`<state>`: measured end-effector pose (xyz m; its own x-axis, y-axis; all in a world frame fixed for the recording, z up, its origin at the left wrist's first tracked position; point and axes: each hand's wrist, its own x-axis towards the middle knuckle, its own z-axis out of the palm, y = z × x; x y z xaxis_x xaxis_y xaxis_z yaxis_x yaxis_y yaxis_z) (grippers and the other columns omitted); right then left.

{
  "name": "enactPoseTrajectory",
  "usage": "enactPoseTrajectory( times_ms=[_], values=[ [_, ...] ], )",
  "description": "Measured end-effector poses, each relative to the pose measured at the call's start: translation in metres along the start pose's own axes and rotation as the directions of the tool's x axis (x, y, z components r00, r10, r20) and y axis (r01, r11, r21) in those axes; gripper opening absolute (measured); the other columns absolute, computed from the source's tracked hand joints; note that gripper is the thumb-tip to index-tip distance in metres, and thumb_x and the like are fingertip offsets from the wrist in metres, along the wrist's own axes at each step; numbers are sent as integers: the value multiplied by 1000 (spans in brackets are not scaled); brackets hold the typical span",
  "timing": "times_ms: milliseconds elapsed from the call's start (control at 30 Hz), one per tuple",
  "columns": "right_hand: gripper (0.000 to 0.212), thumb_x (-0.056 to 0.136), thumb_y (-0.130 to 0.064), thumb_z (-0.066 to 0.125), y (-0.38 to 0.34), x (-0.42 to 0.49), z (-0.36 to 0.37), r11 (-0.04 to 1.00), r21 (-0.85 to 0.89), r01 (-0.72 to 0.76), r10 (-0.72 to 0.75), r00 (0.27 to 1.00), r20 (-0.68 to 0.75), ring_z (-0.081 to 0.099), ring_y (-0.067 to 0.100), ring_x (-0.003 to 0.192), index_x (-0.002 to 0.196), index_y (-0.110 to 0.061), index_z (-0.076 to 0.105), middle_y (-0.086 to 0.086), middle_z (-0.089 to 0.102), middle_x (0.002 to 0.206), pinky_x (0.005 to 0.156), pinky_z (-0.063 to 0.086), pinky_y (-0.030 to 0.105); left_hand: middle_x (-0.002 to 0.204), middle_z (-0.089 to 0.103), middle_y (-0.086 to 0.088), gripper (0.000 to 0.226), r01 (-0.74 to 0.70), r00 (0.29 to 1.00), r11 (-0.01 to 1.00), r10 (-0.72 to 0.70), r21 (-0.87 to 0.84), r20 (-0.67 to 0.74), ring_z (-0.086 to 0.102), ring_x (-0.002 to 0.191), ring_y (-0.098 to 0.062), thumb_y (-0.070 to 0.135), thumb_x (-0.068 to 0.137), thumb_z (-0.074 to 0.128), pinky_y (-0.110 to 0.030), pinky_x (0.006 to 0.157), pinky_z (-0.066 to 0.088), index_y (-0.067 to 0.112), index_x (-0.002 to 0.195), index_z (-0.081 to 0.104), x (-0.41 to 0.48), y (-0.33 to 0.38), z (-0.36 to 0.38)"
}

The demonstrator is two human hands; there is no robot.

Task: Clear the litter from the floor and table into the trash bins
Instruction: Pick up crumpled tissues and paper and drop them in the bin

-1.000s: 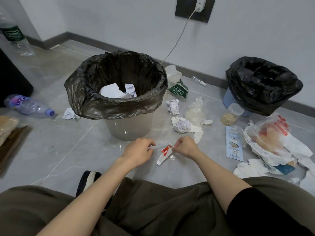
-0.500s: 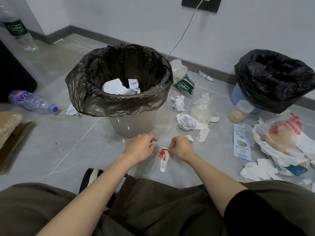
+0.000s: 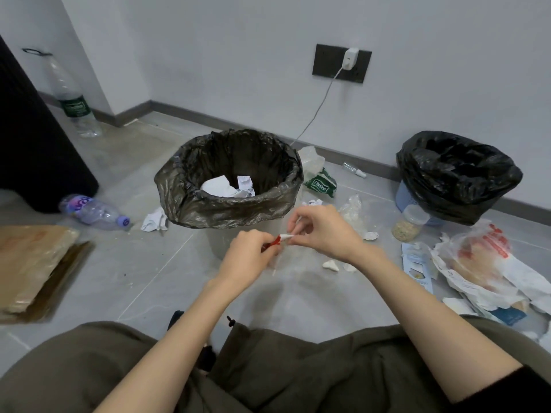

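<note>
Just below the middle of the frame, the left hand (image 3: pixel 247 260) and the right hand (image 3: pixel 326 231) meet above the floor, each pinching one end of a small red-and-white wrapper (image 3: pixel 282 238) with curled fingers, in front of the grey-lined bin (image 3: pixel 185 198). White paper (image 3: pixel 222 186) lies inside that bin, and a black-lined bin (image 3: pixel 477 198) stands at the right by the wall. Scattered on the floor are a bottle (image 3: pixel 95 211) and crumpled tissue (image 3: pixel 155 220) at left, a green packet (image 3: pixel 320 186) behind, and a jar (image 3: pixel 410 222) and printed plastic bag (image 3: pixel 477 254) at right.
</note>
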<state>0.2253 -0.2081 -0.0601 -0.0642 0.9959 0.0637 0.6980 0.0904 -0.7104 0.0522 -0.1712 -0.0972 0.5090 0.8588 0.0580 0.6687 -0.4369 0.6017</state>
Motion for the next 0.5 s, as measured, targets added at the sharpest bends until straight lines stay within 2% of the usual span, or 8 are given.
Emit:
enactPoseTrajectory(
  times_ms=[67, 167, 267, 333, 367, 433, 500],
  values=[
    [14, 73, -6, 79, -11, -5, -8, 999, 24, 40, -39, 997, -67, 66, 3, 68, 80, -10, 67, 0, 71, 72, 67, 50, 13, 47, 51, 3, 37, -22, 999, 999, 21, -43, -26, 48, 48, -11, 28, 88, 61, -28, 51, 35, 27, 53, 53, -2, 10, -12],
    [12, 75, -13, 77, -21, -9, -18, 996, 60, 64, -50, 976, -211, 62, 4, 70, 83, -18, 70, -9, 70, 81, 65, 47, 13, 59, 67, 0, 27, -26, 999, 977, 18, -212, -42, 65, 50, -10, 24, 90, 61, -29, 53, 54, 18, 63, 64, -5, 24, -33],
    [16, 81, -13, 71, -27, -11, -28, 989, 138, 54, -2, 938, -346, 60, 1, 71, 93, -23, 68, -12, 70, 93, 67, 46, 10, 63, 70, -4, 24, -90, 982, 949, 34, -302, -186, 68, 55, -14, 24, 90, 61, -35, 55, 57, 8, 74, 71, -1, 32, -64],
    [18, 84, -11, 66, -27, -10, -31, 985, 166, 36, 32, 921, -389, 59, -2, 70, 96, -24, 67, -11, 71, 94, 68, 44, 7, 59, 67, -3, 28, -131, 943, 941, 21, -312, -333, 62, 53, -13, 31, 88, 61, -28, 55, 52, 11, 73, 72, 6, 31, -86],
    [18, 85, -10, 65, -26, -10, -30, 986, 166, 26, 42, 918, -394, 59, -3, 70, 96, -24, 66, -11, 71, 93, 68, 44, 7, 54, 62, -1, 29, -135, 920, 935, -5, -328, -392, 52, 47, -8, 34, 88, 61, -24, 53, 43, 13, 72, 72, 11, 30, -96],
    [19, 84, -9, 63, -23, -9, -26, 988, 157, 0, 62, 920, -388, 61, 0, 72, 96, -25, 66, -11, 71, 93, 72, 48, 12, 44, 42, 4, 28, -127, 879, 919, -70, -374, -471, 31, 42, -7, 34, 89, 61, -21, 47, 25, 17, 70, 71, 20, 28, -112],
    [20, 83, -9, 62, -19, -7, -21, 987, 158, -30, 88, 922, -377, 63, 5, 75, 95, -25, 67, -12, 71, 93, 76, 50, 19, 39, 32, 6, 29, -121, 850, 917, -102, -380, -517, 24, 40, -9, 33, 90, 60, -23, 46, 18, 17, 69, 71, 29, 25, -120]
  ],
)
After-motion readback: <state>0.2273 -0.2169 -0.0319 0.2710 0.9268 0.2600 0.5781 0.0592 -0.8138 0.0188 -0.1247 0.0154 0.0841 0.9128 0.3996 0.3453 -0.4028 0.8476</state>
